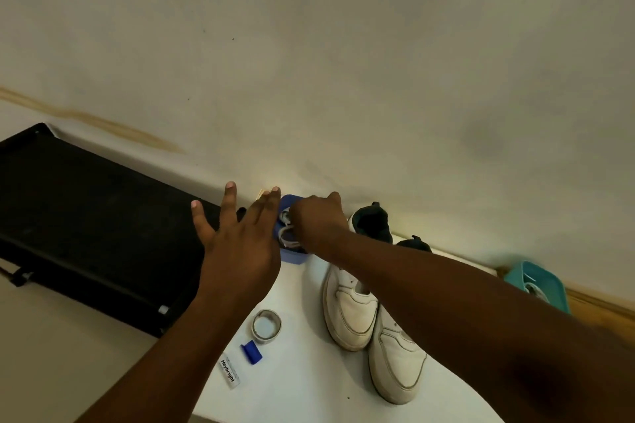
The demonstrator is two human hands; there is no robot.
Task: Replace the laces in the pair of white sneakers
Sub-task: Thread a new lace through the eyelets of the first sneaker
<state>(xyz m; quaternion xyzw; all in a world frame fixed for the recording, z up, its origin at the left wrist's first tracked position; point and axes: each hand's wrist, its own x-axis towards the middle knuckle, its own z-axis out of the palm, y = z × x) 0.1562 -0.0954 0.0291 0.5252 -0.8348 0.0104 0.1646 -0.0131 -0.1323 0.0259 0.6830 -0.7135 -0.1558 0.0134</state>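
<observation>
A pale, stained wall [343,62] fills the whole upper half of the frame. Under it, at the left, lies a large flat black tray with a raised rim [86,216]. From the centre to the lower right lies a white table surface [302,381], and everything else stands on it.

The pair of white leather sneakers [371,319] is at the lower centre right, side by side and touching. Their long axis runs from the toes at the lower right up to the dark heel openings at the upper centre, near the wall. No laces show on the visible part of the shoes.

The right hand [318,221] is at the centre of the frame, just left of the heels. Its fingers are curled down into a small blue plastic box [292,257] and seem to pinch the white laces [286,233] which lie there; the fingertips themselves are hidden. The left hand [237,237] is directly to the left of the box, with fingers spread wide and straight, and it holds nothing. Whether it touches the box I cannot tell.

I judge that the laces must go next from the box to the shoes, so to the right and downward in the frame. The right hand is the nearer one.

At the right edge stands a teal plastic basket [546,282]. At the lower centre lie a roll of pale tape [266,325], a small blue cap-like piece [251,352] and a small white label strip [230,371].
</observation>
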